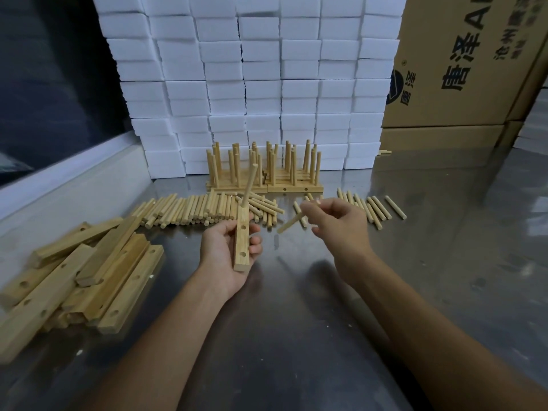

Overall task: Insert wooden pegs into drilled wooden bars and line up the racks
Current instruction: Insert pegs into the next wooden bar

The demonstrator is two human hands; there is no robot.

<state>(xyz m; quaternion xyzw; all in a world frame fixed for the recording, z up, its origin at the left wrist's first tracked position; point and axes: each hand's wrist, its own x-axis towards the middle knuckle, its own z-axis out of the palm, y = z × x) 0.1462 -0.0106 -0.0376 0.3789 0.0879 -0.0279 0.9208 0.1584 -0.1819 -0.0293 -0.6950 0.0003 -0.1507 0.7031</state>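
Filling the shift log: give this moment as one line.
left hand: holds drilled wooden bar, one peg in | right hand: pinches loose wooden peg | two holes empty

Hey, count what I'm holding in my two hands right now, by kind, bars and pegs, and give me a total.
Bars: 1, the drilled bar in the left hand.
Pegs: 2, the standing peg set in the bar's far hole and the loose peg pinched by the right hand.
Total: 3.

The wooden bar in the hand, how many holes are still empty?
2 show: on the drilled light wooden bar, one middle hole and one near-end hole. The fingers may hide more.
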